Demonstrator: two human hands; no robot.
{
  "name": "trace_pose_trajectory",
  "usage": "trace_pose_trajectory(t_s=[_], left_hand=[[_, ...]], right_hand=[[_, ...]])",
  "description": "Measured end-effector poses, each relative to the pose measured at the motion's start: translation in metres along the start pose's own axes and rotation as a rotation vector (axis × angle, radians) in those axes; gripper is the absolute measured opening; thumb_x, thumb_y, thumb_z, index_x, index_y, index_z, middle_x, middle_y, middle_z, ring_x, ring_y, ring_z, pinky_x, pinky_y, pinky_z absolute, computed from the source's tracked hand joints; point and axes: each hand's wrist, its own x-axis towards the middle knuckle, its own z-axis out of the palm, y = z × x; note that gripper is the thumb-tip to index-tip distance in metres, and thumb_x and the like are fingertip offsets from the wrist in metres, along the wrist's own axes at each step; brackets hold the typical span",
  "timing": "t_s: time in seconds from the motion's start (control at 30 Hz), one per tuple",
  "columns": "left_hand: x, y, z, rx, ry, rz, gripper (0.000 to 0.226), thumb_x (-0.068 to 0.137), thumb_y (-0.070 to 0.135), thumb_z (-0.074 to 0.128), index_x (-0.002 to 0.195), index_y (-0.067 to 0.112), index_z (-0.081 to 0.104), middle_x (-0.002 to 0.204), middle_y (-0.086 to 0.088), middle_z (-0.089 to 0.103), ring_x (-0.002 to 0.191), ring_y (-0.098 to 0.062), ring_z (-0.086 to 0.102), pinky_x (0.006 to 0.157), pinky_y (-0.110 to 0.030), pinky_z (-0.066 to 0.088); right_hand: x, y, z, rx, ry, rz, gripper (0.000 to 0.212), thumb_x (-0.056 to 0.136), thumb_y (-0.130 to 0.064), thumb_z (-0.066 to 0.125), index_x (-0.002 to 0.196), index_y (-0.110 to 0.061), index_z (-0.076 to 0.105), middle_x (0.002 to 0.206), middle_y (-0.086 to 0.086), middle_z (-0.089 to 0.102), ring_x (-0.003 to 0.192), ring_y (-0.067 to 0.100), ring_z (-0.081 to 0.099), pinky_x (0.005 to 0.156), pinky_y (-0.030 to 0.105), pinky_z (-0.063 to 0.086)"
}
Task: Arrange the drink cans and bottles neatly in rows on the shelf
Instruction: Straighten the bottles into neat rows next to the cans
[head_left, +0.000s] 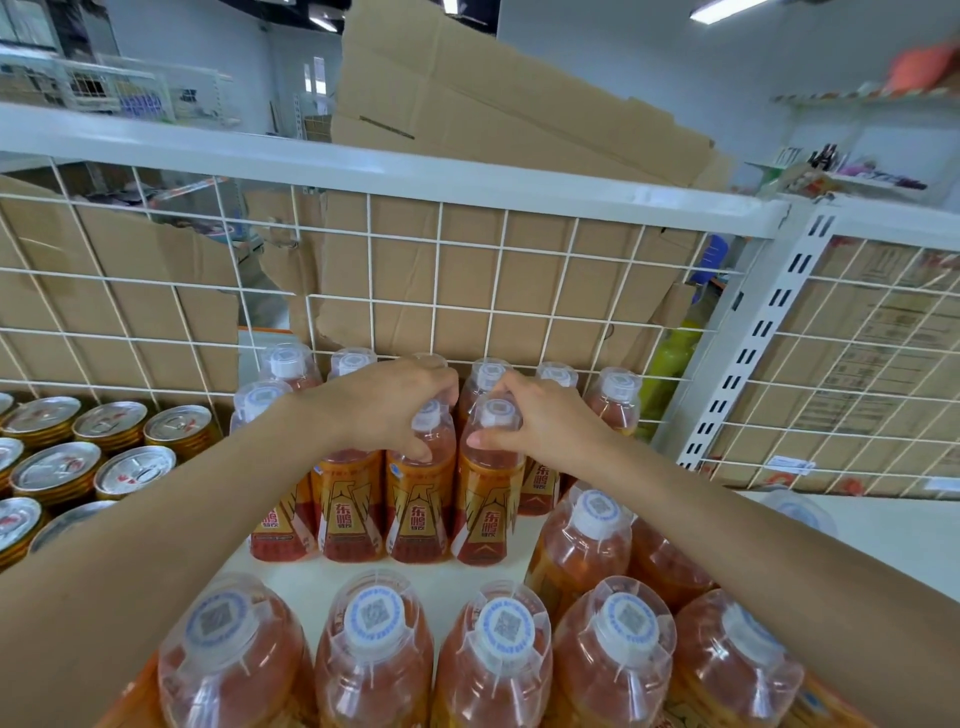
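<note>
Bottles (615, 402) in rows on the white shelf (883, 525) — two of them held at the top
Left hand (387, 410) grips the neck of one orange bottle (418, 499), right hand (543, 423) curls over the cap of its neighbour (488, 506); both stand upright, side by side, cans (119, 447) packed at the left

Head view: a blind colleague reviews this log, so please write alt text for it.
The left hand grips the top of one orange drink bottle, the right hand that of the neighbouring bottle, in a row on a white shelf. More bottles stand behind and nearer the camera; gold cans stand to the left.
</note>
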Motion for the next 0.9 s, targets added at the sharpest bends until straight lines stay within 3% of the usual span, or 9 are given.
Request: trace_pose_trajectory(t_s=[0.13, 0.27, 0.4, 0.53, 0.63, 0.77, 0.9], left_hand=[[0.002, 0.004, -0.004, 0.134, -0.057, -0.016, 0.054, 0.071, 0.03, 0.076, 0.116, 0.021, 0.047, 0.107, 0.007, 0.046, 0.1, -0.014, 0.049, 0.079, -0.03, 0.043], [0.001, 0.007, -0.012, 0.185, -0.067, 0.01, 0.053, 0.082, 0.032, 0.065, 0.13, 0.026, 0.045, 0.126, 0.005, 0.049, 0.112, -0.014, 0.048, 0.085, -0.027, 0.041], [-0.011, 0.016, -0.034, 0.139, 0.052, 0.056, 0.055, 0.088, 0.038, 0.058, 0.139, 0.03, 0.037, 0.138, 0.008, 0.046, 0.122, -0.014, 0.043, 0.093, -0.024, 0.033], [-0.032, 0.028, -0.043, 0.113, 0.269, 0.08, 0.056, 0.087, 0.038, 0.058, 0.139, 0.027, 0.039, 0.138, 0.005, 0.045, 0.128, -0.014, 0.038, 0.101, -0.027, 0.031], [-0.049, 0.039, -0.037, 0.07, 0.413, 0.091, 0.054, 0.085, 0.047, 0.057, 0.134, 0.027, 0.046, 0.135, 0.005, 0.05, 0.122, -0.018, 0.047, 0.098, -0.035, 0.04], [-0.065, 0.055, -0.028, 0.011, 0.422, 0.1, 0.062, 0.077, 0.061, 0.035, 0.13, 0.031, 0.048, 0.132, 0.013, 0.05, 0.117, -0.012, 0.049, 0.095, -0.037, 0.045], [-0.065, 0.068, -0.02, -0.004, 0.407, 0.102, 0.059, 0.08, 0.063, 0.035, 0.13, 0.034, 0.046, 0.129, 0.017, 0.05, 0.116, -0.008, 0.049, 0.094, -0.04, 0.047]], right_hand=[[-0.001, -0.003, -0.002, -0.103, -0.024, -0.005, 0.061, 0.081, -0.057, 0.06, 0.123, -0.017, 0.043, 0.106, -0.001, 0.056, 0.098, 0.02, 0.058, 0.068, 0.031, 0.04], [-0.005, -0.007, -0.015, -0.254, -0.04, -0.07, 0.071, 0.081, -0.06, 0.056, 0.135, -0.02, 0.034, 0.132, 0.0, 0.05, 0.111, 0.021, 0.054, 0.078, 0.033, 0.042], [-0.02, -0.013, -0.039, -0.275, 0.062, -0.096, 0.065, 0.087, -0.054, 0.053, 0.139, -0.022, 0.031, 0.139, 0.001, 0.045, 0.118, 0.019, 0.049, 0.089, 0.032, 0.041], [-0.054, -0.016, -0.061, -0.306, 0.216, -0.058, 0.063, 0.089, -0.055, 0.047, 0.141, -0.025, 0.029, 0.141, 0.0, 0.043, 0.119, 0.018, 0.049, 0.095, 0.032, 0.038], [-0.084, -0.013, -0.069, -0.27, 0.298, -0.024, 0.06, 0.089, -0.053, 0.047, 0.14, -0.027, 0.03, 0.14, -0.003, 0.043, 0.121, 0.017, 0.046, 0.094, 0.03, 0.037], [-0.12, 0.002, -0.072, -0.234, 0.364, 0.004, 0.056, 0.088, -0.052, 0.049, 0.136, -0.027, 0.036, 0.136, -0.005, 0.047, 0.12, 0.016, 0.048, 0.092, 0.029, 0.039], [-0.147, 0.029, -0.074, -0.173, 0.365, 0.021, 0.054, 0.087, -0.05, 0.052, 0.135, -0.028, 0.039, 0.131, -0.003, 0.051, 0.115, 0.017, 0.051, 0.089, 0.029, 0.04]])
